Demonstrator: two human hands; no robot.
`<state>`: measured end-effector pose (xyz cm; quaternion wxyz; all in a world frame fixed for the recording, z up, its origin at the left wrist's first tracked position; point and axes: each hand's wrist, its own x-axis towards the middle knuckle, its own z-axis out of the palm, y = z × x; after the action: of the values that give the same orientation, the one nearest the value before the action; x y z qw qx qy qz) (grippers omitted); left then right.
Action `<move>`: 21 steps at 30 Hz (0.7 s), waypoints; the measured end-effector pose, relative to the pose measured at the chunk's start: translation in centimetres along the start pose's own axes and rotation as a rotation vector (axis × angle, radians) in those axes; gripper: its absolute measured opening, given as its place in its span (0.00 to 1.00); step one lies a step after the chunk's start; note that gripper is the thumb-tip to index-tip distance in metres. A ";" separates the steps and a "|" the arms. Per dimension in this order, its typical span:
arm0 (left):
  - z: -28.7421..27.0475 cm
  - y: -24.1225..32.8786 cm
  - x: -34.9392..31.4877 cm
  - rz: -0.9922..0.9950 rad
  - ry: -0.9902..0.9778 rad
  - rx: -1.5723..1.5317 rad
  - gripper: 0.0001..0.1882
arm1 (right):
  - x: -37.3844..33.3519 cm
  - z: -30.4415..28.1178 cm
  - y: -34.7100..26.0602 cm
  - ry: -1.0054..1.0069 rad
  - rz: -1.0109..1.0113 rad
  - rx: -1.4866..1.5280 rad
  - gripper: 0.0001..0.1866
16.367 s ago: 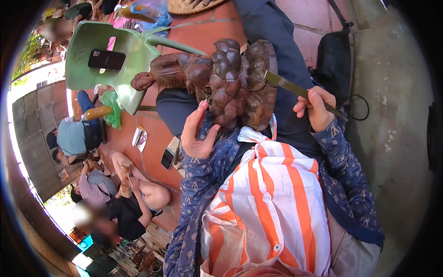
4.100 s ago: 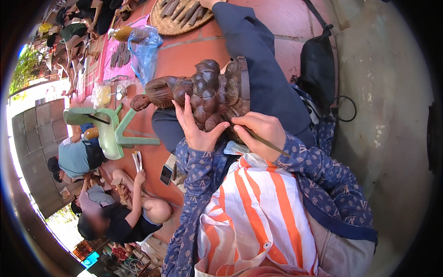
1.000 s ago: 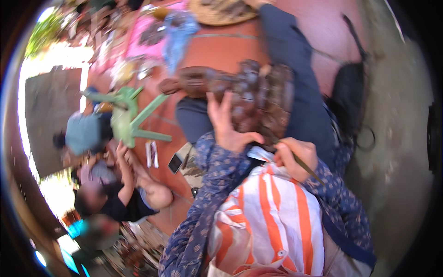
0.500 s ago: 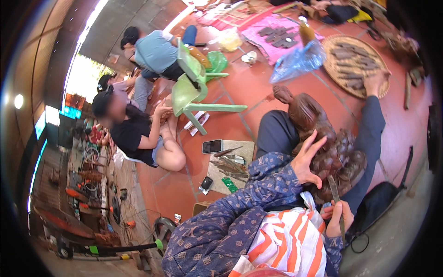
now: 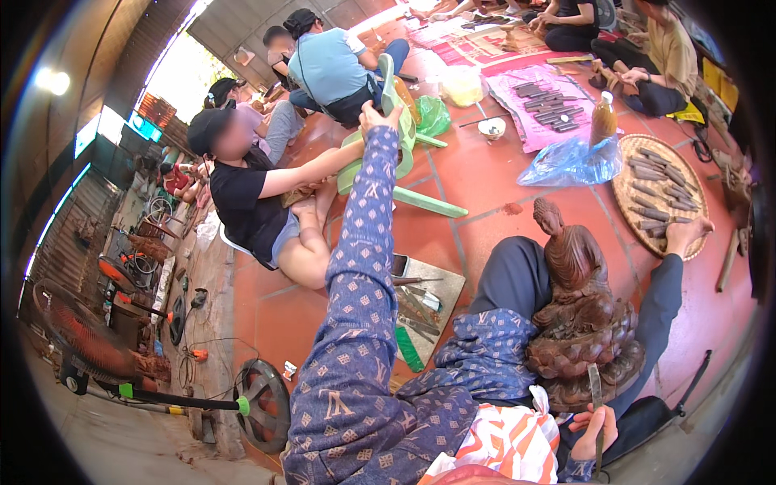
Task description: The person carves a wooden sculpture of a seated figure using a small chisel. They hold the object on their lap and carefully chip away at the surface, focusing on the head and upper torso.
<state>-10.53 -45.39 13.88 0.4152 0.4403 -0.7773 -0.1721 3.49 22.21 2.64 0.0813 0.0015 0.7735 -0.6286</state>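
A dark brown carved wooden statue (image 5: 575,267) of a seated figure stands upright on its lotus base between my legs. My right hand (image 5: 594,430) is closed around a flat metal carving chisel (image 5: 596,388), its blade pointing up in front of the base. My left arm stretches far forward in a blue patterned sleeve. At its end my left hand (image 5: 380,119), apart from the statue, has its fingers spread and overlaps the green plastic chair (image 5: 424,200) in view; whether it touches the chair I cannot tell. I see nothing in that hand.
Left of my knee lies a board (image 5: 449,283) with several carving tools, partly behind my sleeve. My bare foot meets a round woven tray (image 5: 624,184) of chisels. Beyond are a blue plastic bag (image 5: 558,164), a bottle (image 5: 603,123) and a pink cloth (image 5: 525,136). A person (image 5: 246,190) sits at left.
My left hand has left the statue and reached forward to the chair area. The statue now stands more upright. The chisel stays in my right hand. The person in black has stretched an arm forward.
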 end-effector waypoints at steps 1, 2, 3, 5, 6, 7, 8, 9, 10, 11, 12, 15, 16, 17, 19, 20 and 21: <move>-0.4 0.3 1.5 -0.008 -0.080 0.080 0.39 | 0.2 0.1 -0.1 0.002 0.007 0.002 0.18; 0.1 1.2 1.7 0.001 -0.095 0.142 0.35 | 0.3 0.2 -0.6 0.017 -0.003 -0.029 0.18; 0.6 2.4 1.8 0.012 -0.114 0.209 0.31 | 0.4 0.3 -0.8 0.021 -0.007 -0.026 0.18; 1.3 2.7 2.4 0.028 -0.118 0.301 0.26 | 0.5 0.3 -1.1 0.012 -0.015 -0.013 0.18; 1.4 2.2 3.0 0.032 -0.103 0.326 0.24 | 0.5 0.4 -1.3 0.001 -0.013 -0.018 0.18; 1.4 1.6 3.3 0.035 -0.088 0.352 0.22 | 0.4 0.5 -1.6 -0.011 -0.011 -0.022 0.18; 1.8 2.0 3.1 0.019 -0.064 0.355 0.18 | 0.4 0.6 -1.7 -0.009 -0.009 -0.028 0.18; 2.2 2.2 3.2 0.016 -0.073 0.339 0.18 | 0.4 0.5 -1.7 -0.001 -0.007 -0.028 0.18; 2.4 2.4 3.1 0.011 -0.081 0.324 0.17 | 0.4 0.4 -1.5 0.007 -0.006 -0.029 0.18; 2.4 2.7 3.2 0.008 -0.086 0.312 0.17 | 0.4 0.5 -1.4 0.011 -0.003 -0.026 0.18; 2.4 3.0 3.1 0.002 -0.115 0.279 0.18 | 0.5 0.4 -1.3 0.013 -0.006 -0.018 0.18; 2.3 3.3 3.2 0.013 -0.154 0.254 0.20 | 0.7 0.4 -1.1 0.006 -0.008 0.002 0.18; 2.2 3.2 3.2 0.006 -0.156 0.251 0.20 | 0.7 0.5 -1.2 0.003 -0.008 0.004 0.18; 2.4 3.4 3.1 0.002 -0.161 0.244 0.20 | 0.7 0.5 -1.2 0.005 -0.007 0.005 0.18; 2.6 3.8 2.8 -0.013 -0.162 0.235 0.21 | 0.7 0.6 -1.1 0.005 -0.010 0.009 0.18; 2.6 4.0 2.5 -0.001 -0.165 0.232 0.21 | 0.7 0.5 -1.2 0.005 -0.011 0.009 0.18; 2.6 4.2 2.3 0.011 -0.168 0.228 0.21 | 0.7 0.5 -1.4 0.006 -0.014 0.003 0.18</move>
<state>-15.51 -45.23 16.10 0.2968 0.4645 -0.8262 -0.1165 2.68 21.32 3.76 0.0747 -0.0018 0.7728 -0.6302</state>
